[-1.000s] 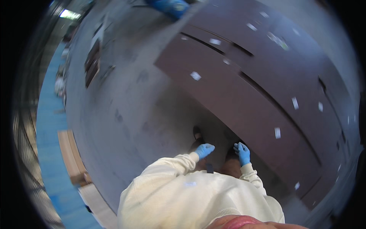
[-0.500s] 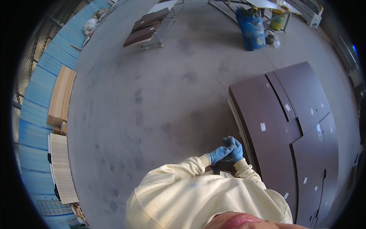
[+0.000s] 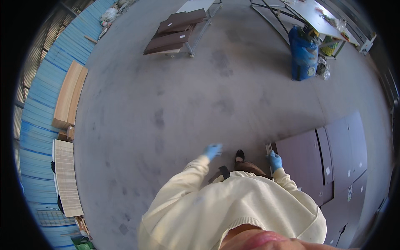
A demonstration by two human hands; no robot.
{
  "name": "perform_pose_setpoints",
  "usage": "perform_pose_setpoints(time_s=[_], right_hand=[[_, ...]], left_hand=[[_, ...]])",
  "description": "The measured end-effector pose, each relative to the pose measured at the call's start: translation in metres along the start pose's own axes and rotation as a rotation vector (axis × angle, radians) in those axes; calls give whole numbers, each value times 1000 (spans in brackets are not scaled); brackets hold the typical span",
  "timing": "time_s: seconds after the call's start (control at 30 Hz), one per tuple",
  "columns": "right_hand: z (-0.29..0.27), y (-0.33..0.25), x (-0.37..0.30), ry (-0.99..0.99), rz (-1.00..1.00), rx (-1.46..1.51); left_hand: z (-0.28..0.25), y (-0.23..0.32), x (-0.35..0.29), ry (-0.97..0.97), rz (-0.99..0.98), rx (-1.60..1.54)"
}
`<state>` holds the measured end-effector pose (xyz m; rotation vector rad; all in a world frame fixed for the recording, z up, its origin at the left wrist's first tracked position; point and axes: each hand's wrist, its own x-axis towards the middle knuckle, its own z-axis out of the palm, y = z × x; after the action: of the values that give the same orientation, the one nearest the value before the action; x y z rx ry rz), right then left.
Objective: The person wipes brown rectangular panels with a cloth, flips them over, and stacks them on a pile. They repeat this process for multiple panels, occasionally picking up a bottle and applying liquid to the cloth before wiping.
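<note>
My left hand (image 3: 213,151), in a blue glove, is held out over the bare floor. Its fingers are stretched out and a little blurred, and it holds nothing. My right hand (image 3: 274,161), gloved in the same blue, is at the left edge of a low stack of dark brown panels (image 3: 300,154). It seems to touch that edge near the corner, but how its fingers are bent is hidden. Small white labels lie on the panels, and dark gaps run between some of them.
Farther off, brown boards (image 3: 173,39) lie on a wheeled metal rack. A blue sack (image 3: 303,56) leans by a white-topped table (image 3: 312,14). Light wood panels (image 3: 68,98) and a striped board stack (image 3: 68,179) line the blue wall (image 3: 31,129) on the left.
My hands were together in front of me and have come apart. The left has swung out leftward, and the right has moved to the panel stack's edge. My view has shifted.
</note>
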<state>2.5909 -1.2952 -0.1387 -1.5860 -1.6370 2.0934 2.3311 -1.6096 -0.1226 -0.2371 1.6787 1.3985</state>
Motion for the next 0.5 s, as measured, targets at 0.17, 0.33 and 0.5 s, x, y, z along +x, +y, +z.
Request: perform_pose_setpoints(time_s=[0.17, 0.33, 0.5], right_hand=[[148, -184, 109, -402, -300, -352], [269, -343, 198, -446, -568, -807], [321, -410, 303, -356, -337, -879]], left_hand=[[-202, -7, 31, 845, -381, -157], [-261, 13, 34, 1055, -689, -493], [-300, 149, 176, 405, -425, 892]])
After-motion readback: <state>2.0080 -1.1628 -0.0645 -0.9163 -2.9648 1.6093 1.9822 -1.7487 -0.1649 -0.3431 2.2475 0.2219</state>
